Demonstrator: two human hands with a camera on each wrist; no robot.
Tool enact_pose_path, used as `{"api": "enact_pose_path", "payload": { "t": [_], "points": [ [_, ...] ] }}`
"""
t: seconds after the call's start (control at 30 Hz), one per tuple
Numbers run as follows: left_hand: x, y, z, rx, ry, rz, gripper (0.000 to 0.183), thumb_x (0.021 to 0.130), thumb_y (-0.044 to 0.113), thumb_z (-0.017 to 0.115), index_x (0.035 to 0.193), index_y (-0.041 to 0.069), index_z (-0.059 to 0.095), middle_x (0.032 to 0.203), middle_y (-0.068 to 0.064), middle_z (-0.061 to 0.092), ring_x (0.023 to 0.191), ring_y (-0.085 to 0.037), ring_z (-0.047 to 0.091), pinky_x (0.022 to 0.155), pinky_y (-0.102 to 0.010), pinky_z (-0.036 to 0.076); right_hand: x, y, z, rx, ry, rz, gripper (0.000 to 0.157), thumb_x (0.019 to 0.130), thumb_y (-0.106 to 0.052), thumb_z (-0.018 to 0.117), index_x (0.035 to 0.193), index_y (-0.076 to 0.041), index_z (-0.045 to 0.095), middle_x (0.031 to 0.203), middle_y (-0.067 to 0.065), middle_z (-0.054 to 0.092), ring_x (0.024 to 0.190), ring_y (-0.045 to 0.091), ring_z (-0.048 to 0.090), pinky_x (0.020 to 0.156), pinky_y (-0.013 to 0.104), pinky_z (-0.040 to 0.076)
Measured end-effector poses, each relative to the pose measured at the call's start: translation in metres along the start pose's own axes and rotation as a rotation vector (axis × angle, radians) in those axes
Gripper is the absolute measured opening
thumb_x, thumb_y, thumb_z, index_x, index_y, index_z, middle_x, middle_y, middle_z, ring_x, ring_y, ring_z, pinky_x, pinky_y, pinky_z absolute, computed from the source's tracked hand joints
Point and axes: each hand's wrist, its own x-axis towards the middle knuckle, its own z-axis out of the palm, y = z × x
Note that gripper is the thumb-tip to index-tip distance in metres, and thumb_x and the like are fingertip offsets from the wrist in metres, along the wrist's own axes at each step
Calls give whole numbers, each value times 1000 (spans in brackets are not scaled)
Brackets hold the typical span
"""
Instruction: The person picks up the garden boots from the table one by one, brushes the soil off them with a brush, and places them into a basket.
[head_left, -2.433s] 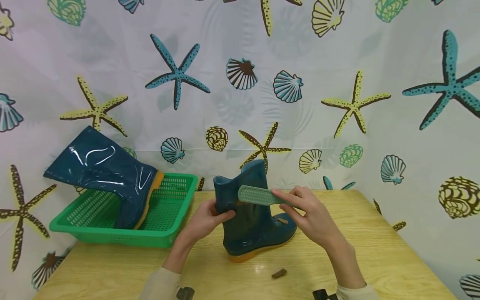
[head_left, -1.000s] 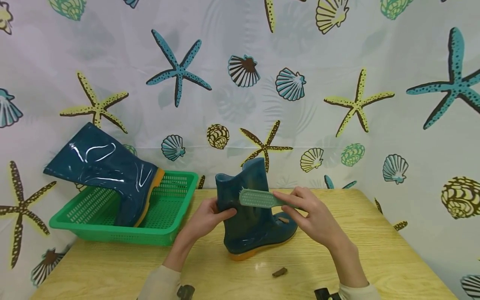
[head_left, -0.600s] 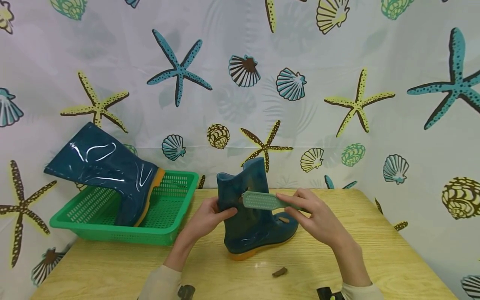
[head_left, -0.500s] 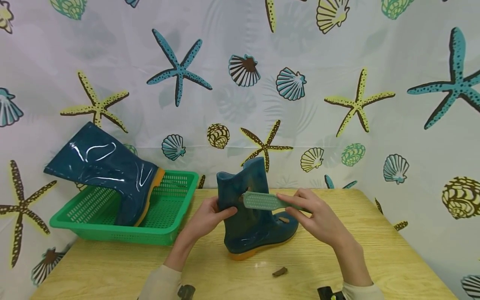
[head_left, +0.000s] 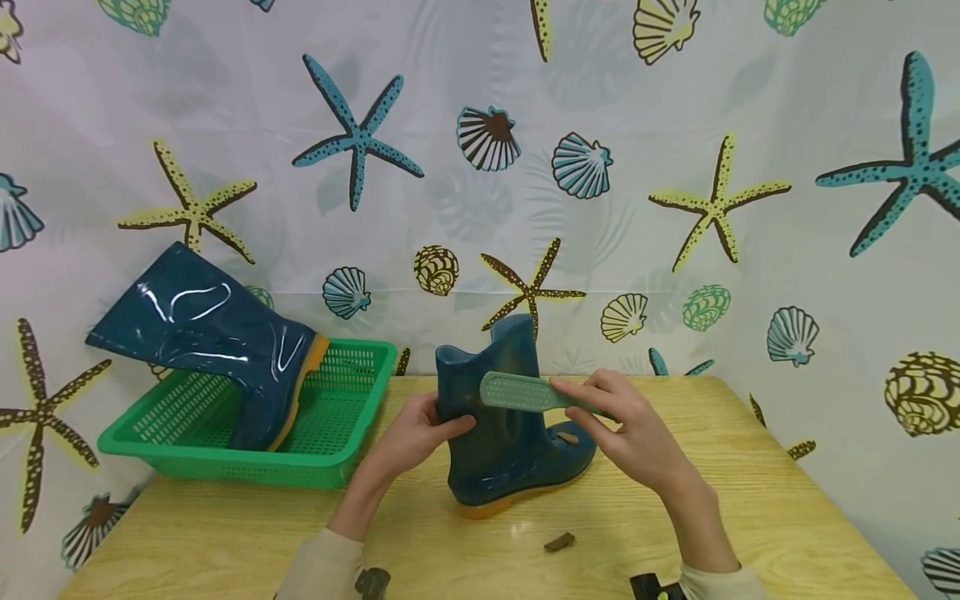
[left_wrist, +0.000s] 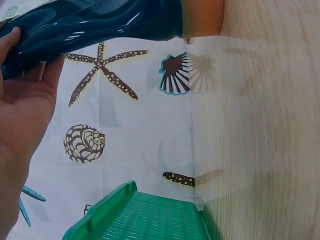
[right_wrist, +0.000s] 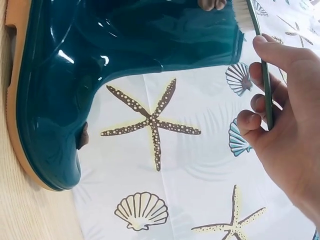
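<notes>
A dark blue rain boot (head_left: 487, 462) with an orange sole stands upright on the table. My left hand (head_left: 412, 437) grips its shaft, thumb on the near side and fingers behind. My right hand (head_left: 618, 421) pinches the handle of a green scrub brush (head_left: 517, 392), held level against the upper shaft. White bristles (right_wrist: 243, 16) face the boot in the right wrist view, close to a brown clump (right_wrist: 212, 4) on the shaft. That clump is hidden behind the brush in the head view. Another brown lump (head_left: 567, 437) sits on top of the boot's foot.
To the left, a second blue rain boot (head_left: 217, 333) lies tilted in a green plastic basket (head_left: 247, 471), its shaft overhanging the rim. A small brown piece (head_left: 559, 542) lies on the wooden table (head_left: 750, 500) in front. A curtain with shells and starfish (head_left: 480, 208) hangs behind.
The brush slid slightly down and right along the shaft, then back up and left, now covering the brown clump. My left hand keeps its hold, and the boot has barely moved.
</notes>
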Motion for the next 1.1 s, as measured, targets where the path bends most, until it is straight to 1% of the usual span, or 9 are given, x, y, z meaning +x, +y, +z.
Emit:
{"api": "enact_pose_path", "payload": {
  "t": [0.1, 0.23, 0.3, 0.5, 0.7, 0.8, 0.9, 1.0, 1.1],
  "points": [
    [0, 0, -1, -12, -20, 11, 38, 97, 23, 66, 128, 1, 61, 120, -17, 69, 106, -25, 69, 96, -40, 55, 1, -1, 3, -24, -24, -14, 53, 84, 4, 73, 134, -12, 64, 91, -9, 52, 81, 6, 41, 68, 22, 35],
    [1, 0, -1, -13, -20, 10, 40, 97, 24, 66, 130, 2, 60, 121, -17, 69, 107, -26, 69, 97, -41, 55, -1, -1, 2, -32, -65, 13, 49, 86, -2, 73, 133, -14, 65, 91, -12, 50, 81, 1, 37, 67, 21, 35],
    [1, 0, -1, -12, -14, -2, 41, 97, 25, 66, 130, 2, 60, 122, -17, 69, 108, -25, 68, 98, -42, 54, -2, 0, 1, -31, -69, 12, 48, 87, -3, 73, 133, -14, 65, 91, -12, 50, 81, 1, 37, 66, 21, 35],
    [3, -1, -1, -7, 11, -26, 42, 97, 28, 66, 130, 2, 60, 121, -15, 69, 107, -24, 68, 99, -43, 53, -4, 4, -1, -39, -64, -30, 47, 87, -3, 72, 132, -14, 66, 89, -10, 51, 78, 2, 37, 64, 21, 34],
    [2, -2, 0, -15, 12, -27, 43, 97, 28, 65, 131, 3, 59, 124, -15, 68, 110, -24, 67, 99, -42, 53, -5, 3, -3, -46, -88, -7, 45, 89, -6, 71, 132, -16, 66, 89, -11, 50, 78, 1, 38, 63, 20, 36],
    [3, -3, 0, -7, 21, -30, 43, 97, 29, 66, 131, 3, 59, 123, -15, 68, 109, -24, 67, 99, -42, 53, -6, 3, -4, -6, -88, 16, 48, 88, -1, 71, 133, -16, 65, 90, -11, 50, 79, 3, 40, 64, 22, 36],
    [3, -3, 0, 0, 25, -35, 44, 97, 30, 66, 131, 3, 59, 124, -14, 68, 108, -23, 67, 99, -43, 53, -5, 1, -4, 34, -67, 32, 51, 86, 5, 70, 134, -15, 65, 93, -11, 52, 82, 4, 42, 66, 22, 37],
    [2, -2, 0, 3, 18, -33, 44, 96, 29, 67, 131, 3, 59, 122, -14, 69, 107, -23, 68, 98, -42, 54, -2, -1, -3, 29, -39, 7, 52, 86, 5, 71, 134, -14, 64, 95, -10, 54, 84, 5, 43, 69, 23, 37],
    [0, 0, -1, -5, -5, -15, 42, 97, 27, 67, 130, 2, 60, 121, -16, 69, 107, -24, 69, 98, -42, 55, 0, -1, 0, 0, -26, -32, 47, 88, -1, 71, 133, -13, 65, 93, -9, 53, 83, 6, 42, 70, 22, 36]
  ]
}}
